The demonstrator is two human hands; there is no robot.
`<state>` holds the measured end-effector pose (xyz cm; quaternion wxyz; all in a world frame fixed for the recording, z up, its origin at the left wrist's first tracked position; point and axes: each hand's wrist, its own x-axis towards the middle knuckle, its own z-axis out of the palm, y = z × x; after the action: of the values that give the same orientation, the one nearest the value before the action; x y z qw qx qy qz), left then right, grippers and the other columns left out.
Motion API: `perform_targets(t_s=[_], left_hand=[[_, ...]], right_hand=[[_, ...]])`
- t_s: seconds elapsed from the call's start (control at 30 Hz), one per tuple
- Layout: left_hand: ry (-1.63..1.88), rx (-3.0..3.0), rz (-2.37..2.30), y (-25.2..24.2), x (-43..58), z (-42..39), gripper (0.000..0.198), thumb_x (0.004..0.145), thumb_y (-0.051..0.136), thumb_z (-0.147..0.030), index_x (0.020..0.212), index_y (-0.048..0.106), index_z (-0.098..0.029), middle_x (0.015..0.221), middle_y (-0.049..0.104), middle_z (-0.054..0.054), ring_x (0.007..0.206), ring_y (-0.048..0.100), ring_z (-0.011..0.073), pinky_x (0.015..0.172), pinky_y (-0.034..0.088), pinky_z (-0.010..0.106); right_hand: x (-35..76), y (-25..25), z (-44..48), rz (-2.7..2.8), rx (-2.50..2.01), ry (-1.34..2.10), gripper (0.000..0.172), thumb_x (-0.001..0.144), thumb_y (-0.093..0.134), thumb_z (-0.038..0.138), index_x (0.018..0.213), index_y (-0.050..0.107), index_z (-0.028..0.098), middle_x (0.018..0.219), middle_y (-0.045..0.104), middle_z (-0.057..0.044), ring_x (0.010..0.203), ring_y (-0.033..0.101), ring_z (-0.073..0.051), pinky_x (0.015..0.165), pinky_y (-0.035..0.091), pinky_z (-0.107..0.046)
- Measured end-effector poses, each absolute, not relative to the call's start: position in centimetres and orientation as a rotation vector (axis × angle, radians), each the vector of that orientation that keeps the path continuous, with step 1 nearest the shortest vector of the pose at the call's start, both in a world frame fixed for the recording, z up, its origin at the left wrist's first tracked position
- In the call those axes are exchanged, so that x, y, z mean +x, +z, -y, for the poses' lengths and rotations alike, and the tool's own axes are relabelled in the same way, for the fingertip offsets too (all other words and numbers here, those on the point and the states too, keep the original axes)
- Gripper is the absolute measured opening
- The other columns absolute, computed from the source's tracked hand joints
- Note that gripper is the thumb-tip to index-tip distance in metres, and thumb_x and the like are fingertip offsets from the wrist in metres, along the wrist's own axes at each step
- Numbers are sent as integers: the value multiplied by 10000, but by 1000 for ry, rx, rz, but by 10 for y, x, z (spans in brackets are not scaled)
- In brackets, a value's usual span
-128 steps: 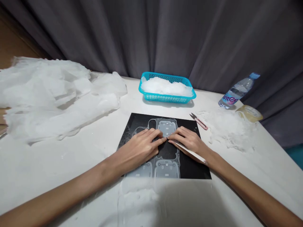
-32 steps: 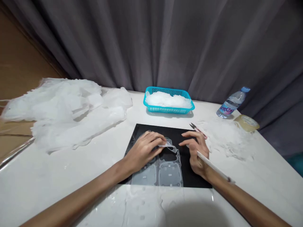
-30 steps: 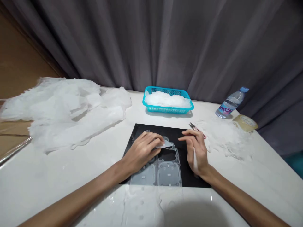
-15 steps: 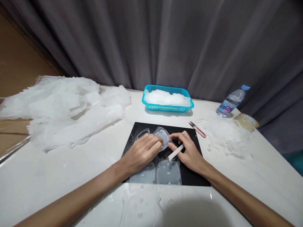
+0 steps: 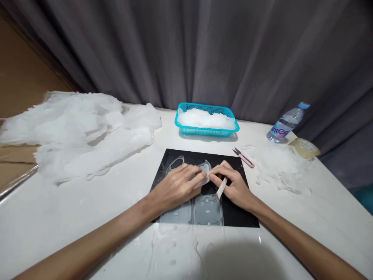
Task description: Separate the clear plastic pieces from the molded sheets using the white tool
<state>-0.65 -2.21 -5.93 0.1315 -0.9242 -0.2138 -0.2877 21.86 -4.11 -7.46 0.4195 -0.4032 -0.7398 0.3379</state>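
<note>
My left hand [image 5: 182, 184] is closed on a small translucent plastic piece [image 5: 204, 168], held over a black mat [image 5: 239, 212]. At the right edge of this piece, my right hand [image 5: 230, 181] pinches with thumb and index finger. A white stick-like tool [image 5: 222, 188] is also held in my right hand, its tip pointing down toward the front. Below the hands, a translucent sheet with moulded rounded shapes [image 5: 207, 210] lies across the mat's front edge and onto the table.
A blue basket [image 5: 206, 132] of white translucent pieces stands at the back. Crumpled plastic sheets [image 5: 72, 124] cover the left. To the right are pink-handled snips [image 5: 246, 160], plastic scraps [image 5: 279, 167], a tape roll [image 5: 304, 148] and a water bottle [image 5: 287, 123].
The small piece has tilted and shows less of its face. My right fingertips have risen slightly along its edge, and the white tool has turned steeper and shifted right.
</note>
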Motion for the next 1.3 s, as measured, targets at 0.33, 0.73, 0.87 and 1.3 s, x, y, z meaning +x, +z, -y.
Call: perform_targets(t_s=[0.33, 0.73, 0.87, 1.3], left_hand=[[-908, -2696, 388, -61, -8, 21, 87, 1004, 554, -102, 1048, 620, -136, 891, 690, 80, 804, 635, 201, 761, 496, 338], [-1784, -2736, 1168, -65, -17, 19, 95, 1002, 561, -136, 952, 522, -206, 837, 557, 0, 744, 561, 139, 676, 474, 272], [-1876, -2843, 1541, -64, -14, 12, 119, 1065, 468, -284, 972, 468, -209, 979, 603, 33, 884, 606, 155, 784, 502, 291], [-1390, -3163, 1650, -51, -2, 17, 328, 891, 729, -351, 1139, 560, -218, 860, 645, -32, 688, 581, 131, 635, 430, 235]], right_hand=[[218, -75, 42, 1951, -1029, 635, 92, 969, 612, 194, 907, 665, 237, 810, 625, -10, 820, 502, -198, 752, 424, -347], [228, -85, 25, 1816, -1278, 469, 152, 841, 598, 101, 763, 591, 232, 781, 649, -15, 807, 547, -222, 709, 428, -345], [223, -79, 29, 1829, -1248, 491, 132, 829, 595, 95, 809, 615, 224, 801, 643, -15, 784, 539, -206, 716, 436, -339], [220, -74, 37, 2071, -995, 518, 177, 1007, 580, 232, 1149, 685, 235, 900, 669, -38, 859, 557, -209, 810, 486, -370]])
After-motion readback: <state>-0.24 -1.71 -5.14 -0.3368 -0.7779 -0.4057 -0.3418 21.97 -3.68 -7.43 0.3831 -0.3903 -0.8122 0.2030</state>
